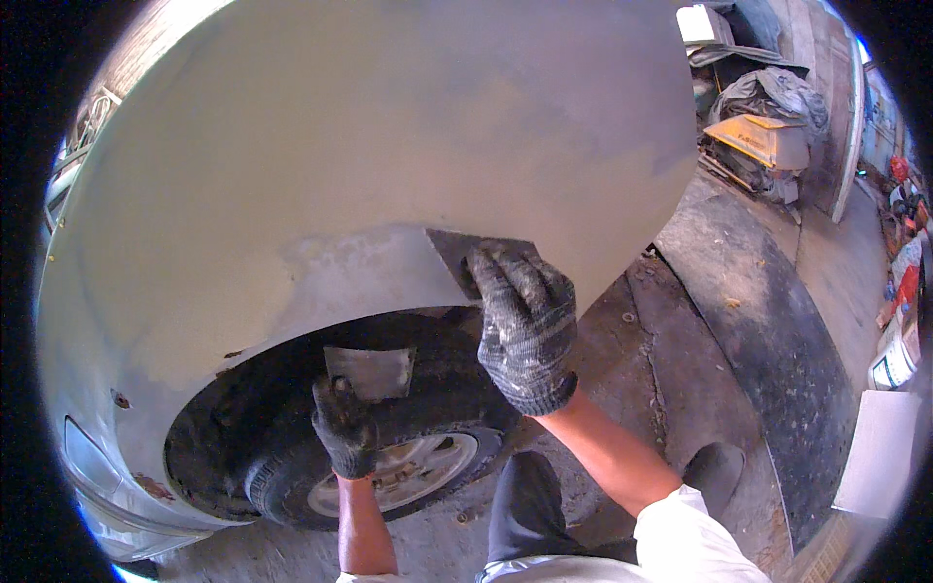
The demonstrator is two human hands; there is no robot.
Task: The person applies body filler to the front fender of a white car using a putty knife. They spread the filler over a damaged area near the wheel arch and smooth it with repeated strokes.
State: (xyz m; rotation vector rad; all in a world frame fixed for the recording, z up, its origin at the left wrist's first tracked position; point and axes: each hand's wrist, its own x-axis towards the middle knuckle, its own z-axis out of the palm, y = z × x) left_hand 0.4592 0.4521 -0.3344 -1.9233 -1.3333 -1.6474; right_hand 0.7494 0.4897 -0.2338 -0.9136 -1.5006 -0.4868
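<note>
A car's fender (369, 126), coated in patchy matt beige and grey, fills the upper middle. My right hand (526, 330), in a dirty dark knit glove, grips a thin dark spreader blade (453, 257) and lays it against the panel just above the wheel arch. Lower and to the left, my gloved left hand (345, 428) holds a flat grey scraper plate (374, 373) upright in front of the wheel opening. A paler grey patch (364, 264) lies on the panel left of the blade. The fingertips of both hands are partly hidden.
Under the arch stands a tyre (267, 486) with a silver wheel. Dark mats (753, 321) cover the floor at right. Beyond lie a yellow box (763, 141) and covered clutter. A white bucket (894, 360) and a pale board (875, 452) stand at far right.
</note>
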